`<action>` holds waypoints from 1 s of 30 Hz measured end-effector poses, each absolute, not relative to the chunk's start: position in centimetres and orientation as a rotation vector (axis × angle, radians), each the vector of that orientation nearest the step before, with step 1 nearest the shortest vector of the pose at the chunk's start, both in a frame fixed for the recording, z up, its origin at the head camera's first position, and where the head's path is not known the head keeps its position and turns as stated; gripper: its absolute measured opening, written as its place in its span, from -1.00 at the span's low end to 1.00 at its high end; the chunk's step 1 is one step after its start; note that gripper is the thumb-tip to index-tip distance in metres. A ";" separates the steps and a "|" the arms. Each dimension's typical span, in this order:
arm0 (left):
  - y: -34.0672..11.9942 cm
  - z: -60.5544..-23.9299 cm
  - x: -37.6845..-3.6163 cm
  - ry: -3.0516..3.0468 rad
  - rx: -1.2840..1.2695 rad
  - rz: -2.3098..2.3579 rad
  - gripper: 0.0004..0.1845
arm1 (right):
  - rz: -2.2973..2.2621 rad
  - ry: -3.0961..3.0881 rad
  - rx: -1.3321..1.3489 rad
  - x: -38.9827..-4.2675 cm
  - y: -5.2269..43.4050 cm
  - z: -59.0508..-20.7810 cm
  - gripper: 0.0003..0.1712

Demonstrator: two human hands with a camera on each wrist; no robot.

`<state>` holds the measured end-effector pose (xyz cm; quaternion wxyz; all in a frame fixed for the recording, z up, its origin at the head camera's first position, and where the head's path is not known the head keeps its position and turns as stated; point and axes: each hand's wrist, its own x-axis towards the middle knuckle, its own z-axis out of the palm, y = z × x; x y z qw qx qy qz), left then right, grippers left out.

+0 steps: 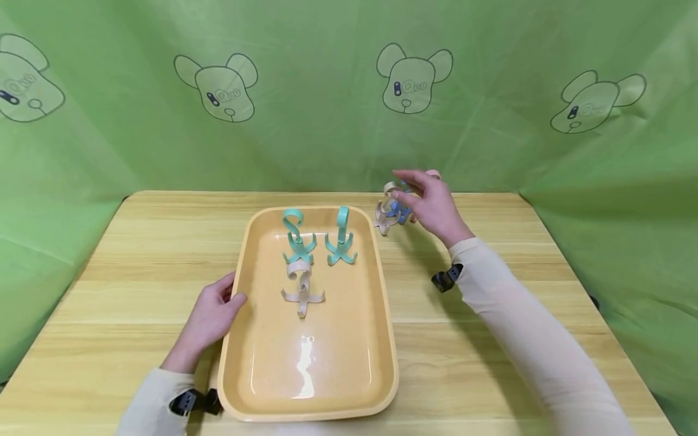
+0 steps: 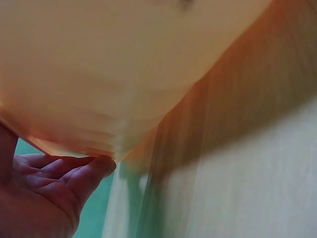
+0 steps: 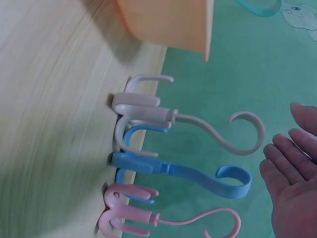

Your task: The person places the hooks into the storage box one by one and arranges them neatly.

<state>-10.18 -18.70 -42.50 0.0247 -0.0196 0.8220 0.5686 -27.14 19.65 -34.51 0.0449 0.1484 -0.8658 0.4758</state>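
Observation:
My left hand (image 1: 209, 318) grips the left rim of a pale orange tray (image 1: 332, 357), thumb over the edge and fingers outside. Inside the tray stand two green four-claw hooks, one at left (image 1: 299, 248) and one at right (image 1: 340, 249), with a whitish claw hook (image 1: 302, 297) nearer me. Beyond the tray's far right corner, my right hand (image 1: 433, 209) hovers beside several upright claw hooks, fingers extended and holding nothing. In the right wrist view, a grey hook (image 3: 143, 114), a blue hook (image 3: 143, 163) and a pink hook (image 3: 131, 213) stand in a row, curled tops toward the hand.
The wooden table (image 1: 463, 375) carries the tray. A green curtain (image 1: 316, 151) with mouse-head outlines hangs behind the table and along both sides. Those hooks outside the tray stand close together near the table's back edge.

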 end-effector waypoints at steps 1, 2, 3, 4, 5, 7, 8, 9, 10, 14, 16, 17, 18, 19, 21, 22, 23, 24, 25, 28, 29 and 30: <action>-18.7 -42.5 -10.2 2.546 -0.060 1.756 -0.47 | 1.445 -2.658 0.454 -27.3 19.7 -34.6 -0.45; -18.7 -42.5 -10.2 2.548 -0.062 1.755 -0.47 | 1.431 -2.667 0.458 -27.4 19.6 -34.8 -0.45; -18.7 -42.5 -10.2 2.550 -0.064 1.755 -0.48 | 1.420 -2.675 0.464 -27.5 19.6 -35.0 -0.45; -18.7 -42.5 -10.2 2.550 -0.067 1.756 -0.48 | 1.405 -2.682 0.469 -27.6 19.6 -35.1 -0.44; -18.7 -42.5 -10.2 2.549 -0.069 1.758 -0.48 | 1.391 -2.687 0.477 -27.7 19.6 -35.2 -0.44; -18.6 -42.6 -10.2 2.543 -0.072 1.765 -0.48 | 1.369 -2.690 0.492 -27.9 19.5 -35.3 -0.44; -18.6 -42.6 -10.2 2.543 -0.070 1.765 -0.48 | 1.356 -2.690 0.501 -27.9 19.4 -35.4 -0.44; -18.6 -42.6 -10.2 2.540 -0.070 1.767 -0.48 | 1.342 -2.692 0.507 -28.0 19.4 -35.4 -0.44; -18.6 -42.6 -10.2 2.537 -0.069 1.769 -0.48 | 1.330 -2.696 0.513 -28.0 19.4 -35.4 -0.44; -18.7 -42.6 -10.2 2.542 -0.064 1.758 -0.47 | 1.301 -2.709 0.527 -28.3 19.4 -35.4 -0.43; -18.7 -42.6 -10.2 2.540 -0.063 1.756 -0.47 | 1.292 -2.719 0.527 -28.5 19.5 -35.4 -0.43; -18.8 -42.6 -10.2 2.540 -0.062 1.756 -0.47 | 1.293 -2.723 0.525 -28.6 19.5 -35.5 -0.44; -18.8 -42.6 -10.2 2.540 -0.062 1.757 -0.47 | 1.300 -2.728 0.524 -28.7 19.6 -35.5 -0.44; -18.8 -42.6 -10.2 2.538 -0.060 1.759 -0.47 | 1.299 -2.736 0.522 -28.7 19.6 -35.6 -0.45; -18.8 -42.5 -10.2 2.538 -0.058 1.761 -0.47 | 1.296 -2.749 0.515 -28.8 19.7 -35.8 -0.47; -18.7 -42.5 -10.2 2.538 -0.059 1.763 -0.47 | 1.302 -2.749 0.513 -28.9 19.7 -35.9 -0.48; -18.7 -42.5 -10.2 2.537 -0.060 1.766 -0.47 | 1.304 -2.749 0.511 -29.0 19.7 -36.0 -0.49; -18.7 -42.5 -10.2 2.537 -0.063 1.768 -0.47 | 1.304 -2.751 0.509 -29.0 19.8 -36.1 -0.50; -18.7 -42.4 -10.2 2.536 -0.064 1.769 -0.47 | 1.304 -2.748 0.506 -29.1 19.8 -36.2 -0.51; -18.7 -42.5 -10.3 2.530 -0.067 1.773 -0.46 | 1.314 -2.735 0.493 -29.2 19.8 -36.4 -0.58; -18.7 -42.5 -10.3 2.528 -0.066 1.772 -0.45 | 1.315 -2.732 0.488 -29.3 19.8 -36.4 -0.60; -18.7 -42.5 -10.3 2.528 -0.068 1.771 -0.45 | 1.315 -2.730 0.482 -29.3 19.8 -36.4 -0.63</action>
